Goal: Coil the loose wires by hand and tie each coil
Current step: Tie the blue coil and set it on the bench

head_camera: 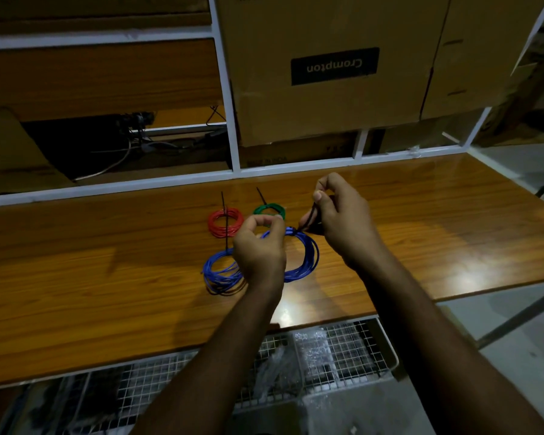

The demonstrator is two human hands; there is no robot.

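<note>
A blue wire coil is held just above the wooden table. My left hand grips its left side. My right hand pinches the tail of a black cable tie that wraps the coil's top. A second blue coil lies flat to the left, partly behind my left hand. Farther back lie a red coil and a green coil, each with a black tie sticking out.
Cardboard boxes fill a white-framed shelf behind the table. A wire mesh basket with plastic bags hangs below the table's front edge. Bare floor shows at the right.
</note>
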